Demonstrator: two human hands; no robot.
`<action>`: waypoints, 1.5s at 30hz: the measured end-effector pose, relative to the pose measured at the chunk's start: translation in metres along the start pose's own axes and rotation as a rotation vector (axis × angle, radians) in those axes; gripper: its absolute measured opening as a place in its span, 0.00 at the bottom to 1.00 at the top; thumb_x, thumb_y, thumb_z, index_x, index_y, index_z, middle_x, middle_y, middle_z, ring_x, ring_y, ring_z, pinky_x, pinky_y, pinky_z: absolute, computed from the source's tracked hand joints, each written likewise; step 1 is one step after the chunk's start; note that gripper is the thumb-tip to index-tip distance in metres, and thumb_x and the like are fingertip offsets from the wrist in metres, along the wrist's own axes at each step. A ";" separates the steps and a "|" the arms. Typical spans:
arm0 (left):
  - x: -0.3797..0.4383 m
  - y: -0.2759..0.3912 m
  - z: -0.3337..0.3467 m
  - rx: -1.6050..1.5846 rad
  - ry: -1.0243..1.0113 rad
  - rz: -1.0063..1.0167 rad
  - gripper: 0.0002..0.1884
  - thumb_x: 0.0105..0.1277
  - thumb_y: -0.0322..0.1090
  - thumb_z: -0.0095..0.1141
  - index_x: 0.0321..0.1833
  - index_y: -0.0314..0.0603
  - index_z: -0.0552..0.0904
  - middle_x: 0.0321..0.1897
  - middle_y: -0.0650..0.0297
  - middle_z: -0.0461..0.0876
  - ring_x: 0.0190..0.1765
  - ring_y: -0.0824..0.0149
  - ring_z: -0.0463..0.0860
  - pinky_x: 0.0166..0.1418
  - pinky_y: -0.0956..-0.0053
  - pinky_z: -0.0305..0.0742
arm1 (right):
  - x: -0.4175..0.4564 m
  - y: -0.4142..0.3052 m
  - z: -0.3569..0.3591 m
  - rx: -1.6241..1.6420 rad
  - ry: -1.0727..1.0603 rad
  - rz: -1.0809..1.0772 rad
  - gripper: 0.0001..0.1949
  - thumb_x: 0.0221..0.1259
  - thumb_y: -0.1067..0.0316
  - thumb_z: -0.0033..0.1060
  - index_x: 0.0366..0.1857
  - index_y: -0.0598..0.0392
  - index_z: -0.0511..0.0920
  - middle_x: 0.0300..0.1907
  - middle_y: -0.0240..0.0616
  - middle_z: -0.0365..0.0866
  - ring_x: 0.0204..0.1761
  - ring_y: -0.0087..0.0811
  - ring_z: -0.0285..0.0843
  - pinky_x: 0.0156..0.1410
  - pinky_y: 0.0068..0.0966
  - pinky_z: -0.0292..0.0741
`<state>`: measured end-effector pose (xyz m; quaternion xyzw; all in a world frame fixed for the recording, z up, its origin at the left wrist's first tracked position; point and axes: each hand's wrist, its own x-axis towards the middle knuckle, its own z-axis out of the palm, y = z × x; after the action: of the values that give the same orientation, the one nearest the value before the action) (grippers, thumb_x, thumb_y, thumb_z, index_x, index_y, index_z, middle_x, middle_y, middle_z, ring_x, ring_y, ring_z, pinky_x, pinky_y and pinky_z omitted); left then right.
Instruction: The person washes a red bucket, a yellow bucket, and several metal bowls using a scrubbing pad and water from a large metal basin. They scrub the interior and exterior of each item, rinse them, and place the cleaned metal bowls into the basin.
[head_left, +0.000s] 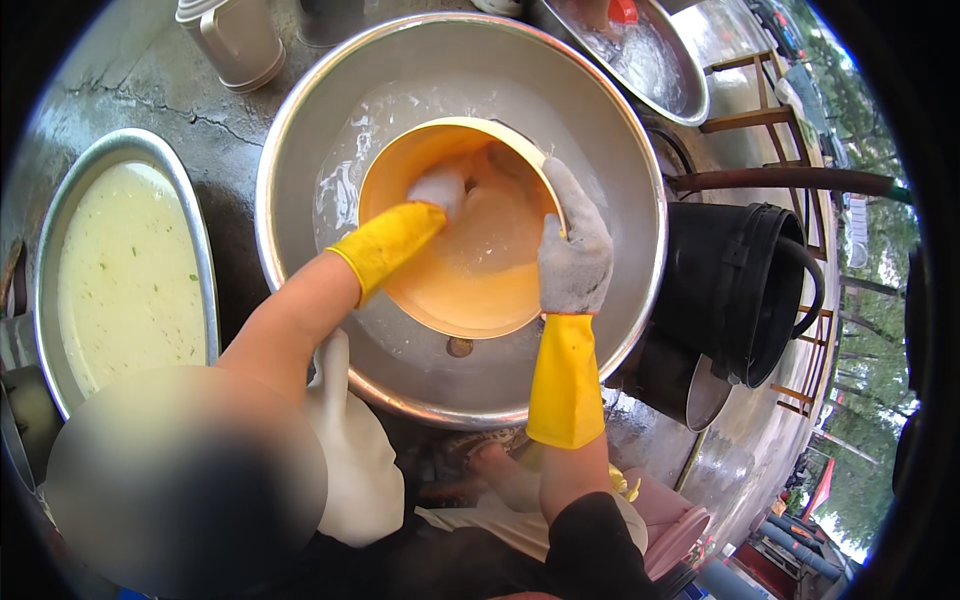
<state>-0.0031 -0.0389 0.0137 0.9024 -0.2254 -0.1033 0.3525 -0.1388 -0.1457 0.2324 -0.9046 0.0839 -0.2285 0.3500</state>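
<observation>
A large round metal basin (465, 390) holding water lies before me. In it stands a yellow-orange round pot (480, 296) with cloudy liquid inside. My right hand (576, 251) wears a grey fabric glove over a long yellow rubber glove and grips the pot's right rim, thumb inside and fingers along the outer side. My left hand (439, 193) reaches into the pot. It is blurred; a yellow rubber cuff shows at the wrist and something whitish covers the hand. Whether it holds anything there is not clear. A small round brown thing (460, 346) shows just below the pot's near edge.
At left stands an oval metal tub (127, 262) of cloudy yellowish liquid with green bits. Black buckets (720, 292) lean at right by a hose (780, 178). Another person's hand (596, 15) is in a second water basin (652, 67). A beige plastic pitcher (236, 45) stands upper left.
</observation>
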 end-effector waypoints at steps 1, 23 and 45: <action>-0.004 -0.016 0.023 0.003 0.002 -0.114 0.20 0.81 0.45 0.50 0.66 0.48 0.87 0.62 0.51 0.90 0.62 0.45 0.89 0.64 0.51 0.85 | -0.003 0.000 0.007 0.024 0.008 -0.022 0.29 0.64 0.85 0.57 0.68 0.49 0.86 0.66 0.43 0.89 0.70 0.42 0.86 0.78 0.33 0.77; -0.021 0.030 0.045 -0.026 -0.619 0.023 0.22 0.77 0.40 0.56 0.72 0.57 0.83 0.62 0.51 0.87 0.62 0.47 0.88 0.64 0.54 0.84 | -0.031 -0.007 0.017 0.041 0.116 0.024 0.25 0.67 0.84 0.56 0.66 0.55 0.87 0.64 0.46 0.90 0.67 0.41 0.88 0.76 0.30 0.78; -0.121 -0.020 -0.204 0.445 0.085 0.312 0.17 0.64 0.23 0.61 0.53 0.54 0.91 0.60 0.57 0.87 0.62 0.51 0.86 0.63 0.60 0.85 | -0.006 0.058 0.031 -0.242 -0.081 -0.519 0.30 0.61 0.82 0.56 0.69 0.46 0.84 0.61 0.54 0.87 0.64 0.61 0.85 0.75 0.46 0.79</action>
<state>-0.0317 0.1528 0.1524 0.9155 -0.3638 0.0425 0.1662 -0.1293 -0.1680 0.1715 -0.9394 -0.1378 -0.2625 0.1723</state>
